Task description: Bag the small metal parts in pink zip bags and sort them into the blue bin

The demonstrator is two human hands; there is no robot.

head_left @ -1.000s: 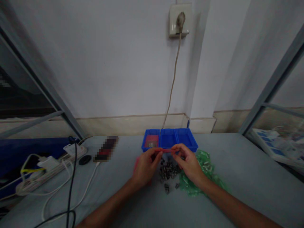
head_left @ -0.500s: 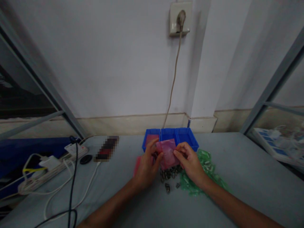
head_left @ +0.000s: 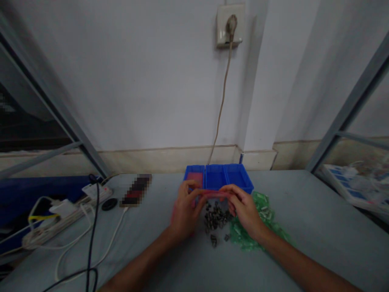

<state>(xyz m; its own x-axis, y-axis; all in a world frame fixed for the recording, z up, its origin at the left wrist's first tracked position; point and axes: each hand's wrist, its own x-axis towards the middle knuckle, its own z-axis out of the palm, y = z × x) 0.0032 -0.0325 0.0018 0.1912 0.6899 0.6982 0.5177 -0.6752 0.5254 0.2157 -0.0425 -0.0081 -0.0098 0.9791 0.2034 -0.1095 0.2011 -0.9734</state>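
Observation:
A small pink plastic bag (head_left: 216, 193) is stretched between my two hands, seen nearly edge-on. My left hand (head_left: 186, 209) pinches its left end between thumb and fingers, and my right hand (head_left: 243, 205) grips the right end. Below the bag, a pile of small dark metal parts (head_left: 216, 217) lies on the table, with a couple of loose pieces nearer me. More pink plastic (head_left: 174, 213) shows partly from behind my left hand. Close by my right hand spreads a heap of green plastic bags (head_left: 267, 215), partly covered by the wrist.
Blue trays (head_left: 238, 178) stand behind my hands; the left one holds pink material (head_left: 194, 178). On the left are a power strip (head_left: 69, 217), cables, a black disc (head_left: 109, 204) and a blurred-out device (head_left: 136, 190). The wall (head_left: 152, 81) closes off the back.
The pink bag has tipped from facing me to nearly edge-on, uncovering more of the metal parts. Both hands have kept hold of it and shifted only slightly.

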